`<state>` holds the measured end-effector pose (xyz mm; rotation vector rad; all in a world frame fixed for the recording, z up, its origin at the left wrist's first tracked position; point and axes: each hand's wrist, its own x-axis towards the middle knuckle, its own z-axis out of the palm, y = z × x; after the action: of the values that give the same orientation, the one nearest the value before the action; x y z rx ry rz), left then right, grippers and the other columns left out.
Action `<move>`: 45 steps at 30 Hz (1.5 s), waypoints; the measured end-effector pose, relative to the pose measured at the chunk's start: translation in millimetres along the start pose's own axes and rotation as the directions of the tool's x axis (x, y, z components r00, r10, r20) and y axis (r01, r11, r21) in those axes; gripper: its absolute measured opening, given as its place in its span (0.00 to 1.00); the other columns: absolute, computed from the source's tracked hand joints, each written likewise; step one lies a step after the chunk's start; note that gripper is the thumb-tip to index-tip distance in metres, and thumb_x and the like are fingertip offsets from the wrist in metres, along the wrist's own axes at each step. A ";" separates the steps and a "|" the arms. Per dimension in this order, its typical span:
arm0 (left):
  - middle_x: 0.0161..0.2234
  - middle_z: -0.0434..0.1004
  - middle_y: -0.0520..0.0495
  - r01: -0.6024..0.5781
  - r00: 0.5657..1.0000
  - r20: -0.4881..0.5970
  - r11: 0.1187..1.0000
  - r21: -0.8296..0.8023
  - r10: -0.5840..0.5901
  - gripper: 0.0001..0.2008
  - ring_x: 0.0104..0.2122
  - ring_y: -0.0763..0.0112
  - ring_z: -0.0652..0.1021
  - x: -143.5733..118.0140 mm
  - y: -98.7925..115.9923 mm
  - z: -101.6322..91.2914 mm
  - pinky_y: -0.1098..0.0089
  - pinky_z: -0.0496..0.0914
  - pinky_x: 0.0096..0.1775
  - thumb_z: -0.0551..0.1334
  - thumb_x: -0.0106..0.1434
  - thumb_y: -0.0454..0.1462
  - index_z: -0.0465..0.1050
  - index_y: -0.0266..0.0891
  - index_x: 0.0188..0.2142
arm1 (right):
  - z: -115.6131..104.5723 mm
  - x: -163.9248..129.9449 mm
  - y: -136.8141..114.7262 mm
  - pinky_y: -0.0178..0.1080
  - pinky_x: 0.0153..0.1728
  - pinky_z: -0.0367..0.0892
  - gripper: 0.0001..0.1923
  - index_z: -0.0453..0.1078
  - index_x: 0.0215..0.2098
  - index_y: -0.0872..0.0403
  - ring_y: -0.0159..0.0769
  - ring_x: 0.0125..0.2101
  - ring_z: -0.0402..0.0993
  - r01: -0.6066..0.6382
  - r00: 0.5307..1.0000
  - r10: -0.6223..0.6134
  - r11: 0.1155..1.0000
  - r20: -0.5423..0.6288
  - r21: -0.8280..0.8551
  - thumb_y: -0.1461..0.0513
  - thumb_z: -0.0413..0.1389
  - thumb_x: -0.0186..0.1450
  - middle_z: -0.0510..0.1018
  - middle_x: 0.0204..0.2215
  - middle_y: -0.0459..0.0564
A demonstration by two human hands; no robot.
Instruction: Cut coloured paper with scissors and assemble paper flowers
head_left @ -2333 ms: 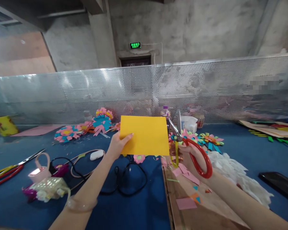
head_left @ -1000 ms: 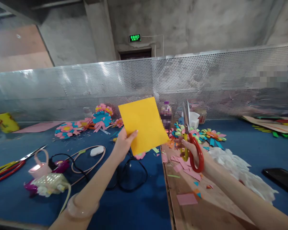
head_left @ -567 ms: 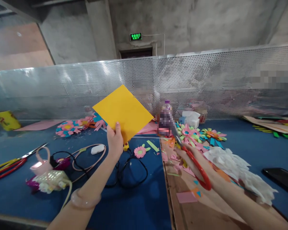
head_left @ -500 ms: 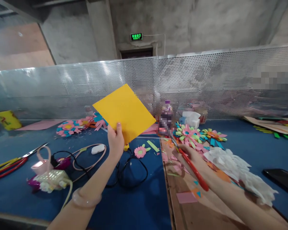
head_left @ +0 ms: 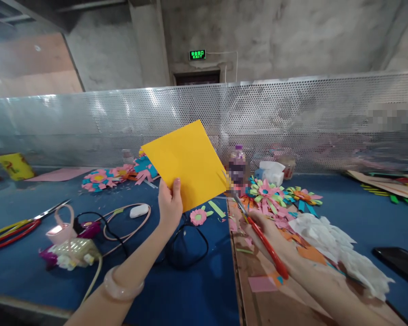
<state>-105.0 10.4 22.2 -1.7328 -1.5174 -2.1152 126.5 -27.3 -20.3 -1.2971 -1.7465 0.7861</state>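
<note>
Head view, left to right: left hand [head_left: 170, 206] pinches bottom edge of flat orange-yellow paper sheet [head_left: 187, 163], raised mid-frame; likely light, floppy, creases easily, so grip near an edge. Right hand [head_left: 263, 228] wraps red-handled scissors [head_left: 258, 231], blade tip at sheet's right corner.

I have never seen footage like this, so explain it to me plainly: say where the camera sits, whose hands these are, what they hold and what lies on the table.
The camera sits on a person's head, looking forward and down at their own bare hands. The left hand holds up a yellow paper sheet by its lower edge. The right hand grips red-handled scissors, blades pointing at the sheet's right corner. Below is a blue table with paper flowers, a black cable, white tissue, and a wooden board strewn with paper scraps.
</note>
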 end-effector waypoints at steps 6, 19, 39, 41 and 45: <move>0.40 0.71 0.41 -0.010 1.000 -0.017 0.999 0.035 0.010 0.15 0.42 0.63 0.72 -3.6 -3.4 3.4 0.66 0.67 0.42 0.52 0.62 0.45 0.63 0.37 0.42 | 1.7 -2.5 -2.9 0.34 0.25 0.60 0.10 0.62 0.29 0.54 0.32 0.24 0.65 -0.035 0.999 0.035 0.999 0.023 0.019 0.55 0.48 0.57 0.67 0.23 0.45; 0.39 0.72 0.39 -0.045 0.998 -0.029 0.996 0.083 0.047 0.15 0.42 0.62 0.73 -3.4 -2.2 2.3 0.66 0.67 0.41 0.52 0.62 0.45 0.64 0.36 0.41 | 4.3 -4.1 -3.6 0.34 0.23 0.58 0.09 0.60 0.27 0.54 0.31 0.23 0.62 -0.026 1.000 0.026 0.999 -0.001 0.043 0.57 0.48 0.56 0.64 0.21 0.43; 0.39 0.73 0.38 -0.097 0.993 -0.063 0.990 0.105 0.104 0.17 0.41 0.61 0.74 -4.0 -0.7 -0.6 0.66 0.68 0.39 0.52 0.62 0.45 0.64 0.34 0.44 | 9.6 -6.4 -0.5 0.33 0.24 0.57 0.07 0.59 0.27 0.54 0.30 0.23 0.61 0.039 0.997 -0.041 0.999 -0.058 -0.032 0.58 0.46 0.58 0.64 0.22 0.43; 0.39 0.73 0.38 -0.093 0.993 -0.068 0.991 0.097 0.100 0.17 0.41 0.61 0.74 -3.8 -0.6 -0.9 0.66 0.68 0.39 0.52 0.62 0.45 0.64 0.34 0.44 | 8.9 -7.3 -3.7 0.33 0.23 0.56 0.07 0.59 0.26 0.54 0.29 0.22 0.60 0.047 0.997 -0.048 0.999 -0.063 -0.027 0.58 0.46 0.58 0.63 0.21 0.42; 0.39 0.73 0.39 -0.085 0.992 -0.086 0.993 0.086 0.092 0.17 0.41 0.61 0.74 -3.9 -1.5 -0.9 0.66 0.68 0.39 0.53 0.62 0.45 0.65 0.35 0.43 | 7.7 -10.1 -12.8 0.31 0.20 0.55 0.06 0.57 0.23 0.54 0.28 0.20 0.58 0.024 0.999 -0.022 0.999 -0.037 0.037 0.60 0.46 0.56 0.60 0.18 0.41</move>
<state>-104.9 8.6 18.4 -1.6231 -1.4547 -2.0287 115.4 -40.7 -15.6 -1.2569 -1.7076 0.7740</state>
